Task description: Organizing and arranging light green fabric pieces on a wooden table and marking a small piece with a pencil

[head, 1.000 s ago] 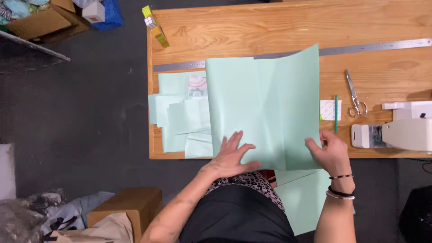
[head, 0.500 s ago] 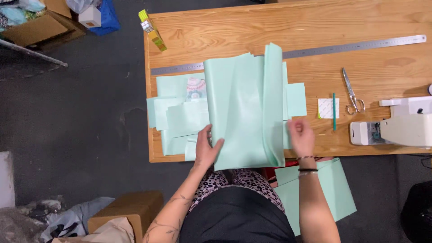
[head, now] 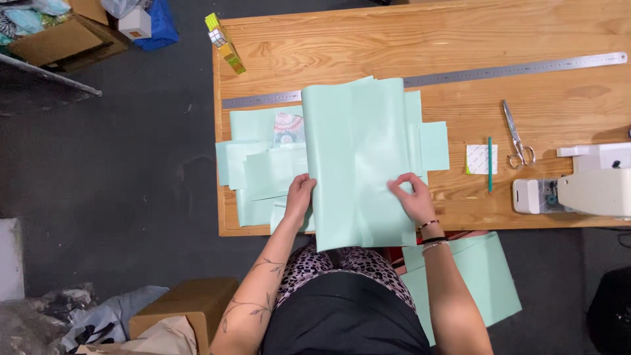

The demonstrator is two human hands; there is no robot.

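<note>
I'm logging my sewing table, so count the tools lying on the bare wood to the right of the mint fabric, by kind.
Long metal ruler: 1
Scissors: 1
Green pencil: 1
White sticky notepad: 1
White sewing machine: 1
Total: 5

Both hands, left and right, press a folded mint fabric sheet on the wooden table.

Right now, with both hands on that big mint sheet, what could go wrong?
The large mint sheet overhangs the near edge of the wooden table, so it might slide off. The left hand and right hand press a folded stack; layers may shift. Smaller mint pieces beside it could get dragged along.
</note>
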